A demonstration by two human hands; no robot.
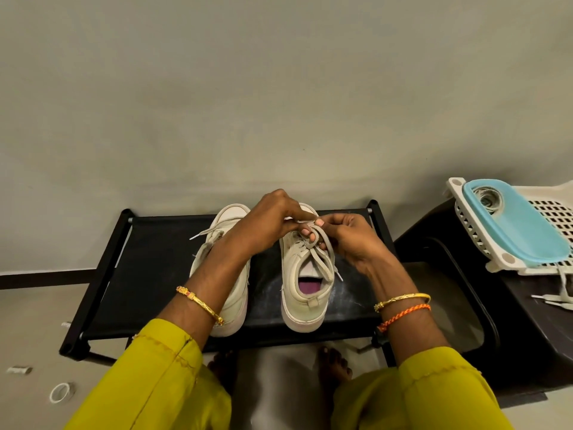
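Pinching the lace (322,243) of the right shoe (305,283), left hand (273,218) and right hand (350,234) meeting above its tongue

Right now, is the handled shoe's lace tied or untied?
Untied: left hand and right hand pinch loose lace above the shoe; one end dangles.

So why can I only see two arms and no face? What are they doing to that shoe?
The camera sits on the person's head and looks down, so you see only their own arms. The left hand and the right hand both pinch the lace of one shoe. It looks like tying. A second shoe stands beside it. Both sit on a black rack. On the right is a white basket with a blue lid on it.
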